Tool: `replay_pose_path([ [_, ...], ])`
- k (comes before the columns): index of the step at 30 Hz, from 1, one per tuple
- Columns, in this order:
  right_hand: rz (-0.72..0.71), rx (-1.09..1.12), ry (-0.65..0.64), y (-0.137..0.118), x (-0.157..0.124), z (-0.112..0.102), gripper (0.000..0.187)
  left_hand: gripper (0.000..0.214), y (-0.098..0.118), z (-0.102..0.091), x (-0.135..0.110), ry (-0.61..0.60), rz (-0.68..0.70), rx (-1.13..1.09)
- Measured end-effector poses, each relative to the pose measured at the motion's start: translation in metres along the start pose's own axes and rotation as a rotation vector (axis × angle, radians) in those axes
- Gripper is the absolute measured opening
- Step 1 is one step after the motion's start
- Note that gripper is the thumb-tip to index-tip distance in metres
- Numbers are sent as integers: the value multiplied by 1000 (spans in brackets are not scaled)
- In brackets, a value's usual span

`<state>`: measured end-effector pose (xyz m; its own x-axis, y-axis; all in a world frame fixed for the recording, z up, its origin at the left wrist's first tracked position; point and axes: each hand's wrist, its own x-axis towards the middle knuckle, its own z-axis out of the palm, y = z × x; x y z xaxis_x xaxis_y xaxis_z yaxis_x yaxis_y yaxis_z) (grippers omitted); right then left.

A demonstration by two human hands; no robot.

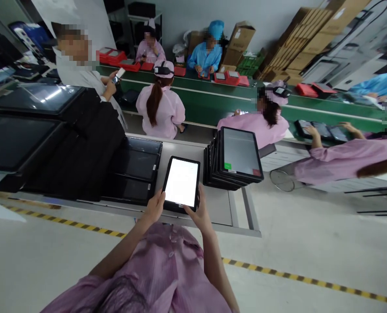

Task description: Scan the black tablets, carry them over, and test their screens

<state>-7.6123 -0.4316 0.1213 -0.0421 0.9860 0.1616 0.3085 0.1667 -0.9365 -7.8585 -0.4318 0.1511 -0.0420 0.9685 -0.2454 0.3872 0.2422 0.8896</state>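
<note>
Between my two hands is a black-framed tablet (182, 182) with a bright white screen, above the grey cart top. My left hand (154, 208) grips its lower left edge, thumb along the frame. My right hand (200, 212) holds the lower right corner, with the thumb on the bottom border near a small white label. To the right stands a stack of black tablets (240, 152); the top one shows a grey screen with a green and a red patch. Dark tablets (134, 163) lie in rows to the left, in front of tall black stacks (95, 143).
The cart's metal rim (245, 232) runs along its near side. Beyond it, several people in pink, blue and white work along a green conveyor (200, 102) bearing red trays (227, 78). Cardboard boxes (305, 41) lean at the back right. Striped tape (278, 274) crosses the floor.
</note>
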Motion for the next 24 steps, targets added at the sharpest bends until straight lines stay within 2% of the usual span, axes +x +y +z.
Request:
replay_pose_path([
  [5,17,42,89,5,7,8,94,87,-3,-1,3,-69,38,159],
  [9,35,101,128,10,10,14,92,89,-7,-1,12,-136,14,47],
  [13,38,103,136,13,10,15,91,96,-1,-1,31,-73,-15,-122],
  [19,58,72,133,13,9,13,92,91,16,1,45,-48,-15,-152],
  [22,48,75,130,14,10,14,93,83,11,6,49,13,4,-213],
  [24,32,62,130,16,10,14,93,83,3,11,56,50,-46,-303],
])
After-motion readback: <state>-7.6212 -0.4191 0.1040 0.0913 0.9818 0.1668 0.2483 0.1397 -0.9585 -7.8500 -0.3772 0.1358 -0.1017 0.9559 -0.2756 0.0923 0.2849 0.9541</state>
